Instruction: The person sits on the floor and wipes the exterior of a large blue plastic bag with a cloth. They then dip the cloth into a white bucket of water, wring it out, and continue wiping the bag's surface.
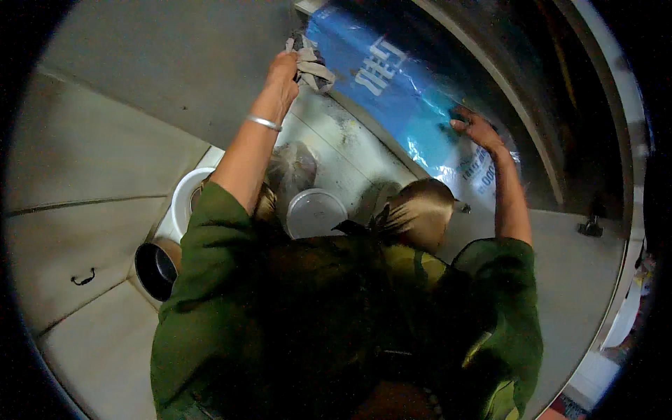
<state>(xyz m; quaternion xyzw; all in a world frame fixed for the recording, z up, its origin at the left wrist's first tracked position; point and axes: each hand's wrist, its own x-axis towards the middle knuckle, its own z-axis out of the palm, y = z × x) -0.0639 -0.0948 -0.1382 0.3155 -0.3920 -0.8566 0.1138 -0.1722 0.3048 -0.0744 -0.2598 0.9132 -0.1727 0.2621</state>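
My left hand [283,73] grips a crumpled grey cloth [311,66] at the upper middle, beside the edge of a blue, glossy printed plastic sheet [399,105]. My right hand [479,129] touches that sheet farther right, its fingers slightly bent and apart, with dark shadow around the fingertips. Below the sheet, a pale, stained board surface [343,140] holds a clear bag with dark contents [297,164] and a round white lid or container [315,213].
A white basin [183,196] and a dark pot [155,269] stand at the left, near cream panels [98,154] with a handle. A grey panel [574,294] with a dark hinge lies at the right. My tan-clad knees [420,210] show below my arms.
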